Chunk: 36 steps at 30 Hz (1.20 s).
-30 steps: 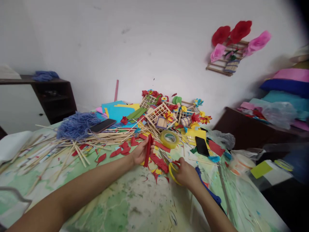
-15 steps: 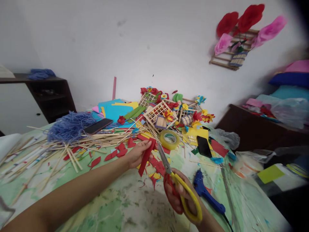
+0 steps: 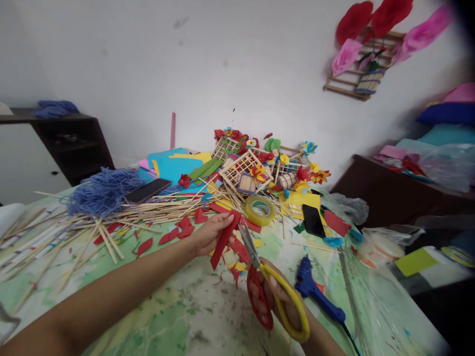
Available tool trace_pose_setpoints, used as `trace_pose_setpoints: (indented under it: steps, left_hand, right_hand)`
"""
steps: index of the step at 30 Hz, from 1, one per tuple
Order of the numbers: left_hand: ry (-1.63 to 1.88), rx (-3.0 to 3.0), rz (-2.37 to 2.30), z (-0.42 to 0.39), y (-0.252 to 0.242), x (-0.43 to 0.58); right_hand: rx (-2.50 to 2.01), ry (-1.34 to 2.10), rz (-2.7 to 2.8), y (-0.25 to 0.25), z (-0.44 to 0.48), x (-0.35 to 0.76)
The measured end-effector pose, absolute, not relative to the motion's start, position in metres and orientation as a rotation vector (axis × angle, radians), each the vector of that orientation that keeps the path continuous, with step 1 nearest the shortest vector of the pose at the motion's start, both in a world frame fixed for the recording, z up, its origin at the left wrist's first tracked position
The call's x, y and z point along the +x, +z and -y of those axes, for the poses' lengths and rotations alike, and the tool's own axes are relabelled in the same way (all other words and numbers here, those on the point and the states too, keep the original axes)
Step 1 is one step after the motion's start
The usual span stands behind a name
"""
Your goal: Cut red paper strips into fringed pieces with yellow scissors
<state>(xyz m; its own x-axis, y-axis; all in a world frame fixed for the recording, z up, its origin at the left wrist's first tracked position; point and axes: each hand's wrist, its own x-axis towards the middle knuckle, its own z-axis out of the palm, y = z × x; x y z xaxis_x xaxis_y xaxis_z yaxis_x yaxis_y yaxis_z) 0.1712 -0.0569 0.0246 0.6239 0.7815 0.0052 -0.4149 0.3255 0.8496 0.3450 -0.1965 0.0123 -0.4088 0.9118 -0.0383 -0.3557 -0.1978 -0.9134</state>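
Pinched between the fingers of my left hand (image 3: 213, 233) is a folded strip of red paper (image 3: 224, 242), hanging down at a slant. My right hand (image 3: 280, 296) grips scissors (image 3: 252, 251) with one yellow and one red handle. Their blades are slightly apart, and the tips lie at the strip's upper right edge; whether they touch it I cannot tell. Red paper scraps (image 3: 237, 272) are scattered on the table below. Several cut red petals (image 3: 178, 232) lie left of my left hand.
A blue glue gun (image 3: 315, 291) lies right of my right hand. Beyond my hands are a roll of tape (image 3: 260, 210), a black phone (image 3: 313, 220), bamboo sticks (image 3: 148, 213), blue yarn (image 3: 102, 192) and small stick frames (image 3: 247, 170) with paper flowers.
The scissor blades have opened a little and come closer to the red strip. The red handle has swung away from the yellow one. The whole view has shifted slightly.
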Motion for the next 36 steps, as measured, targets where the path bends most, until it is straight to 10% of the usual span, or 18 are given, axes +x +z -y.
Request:
trace_pose_setpoints:
  steps: [36]
  left_hand:
    - [0.423, 1.585, -0.442, 0.046, 0.037, 0.152]
  right_hand:
    - [-0.888, 1.622, 1.097, 0.0, 0.187, 0.337]
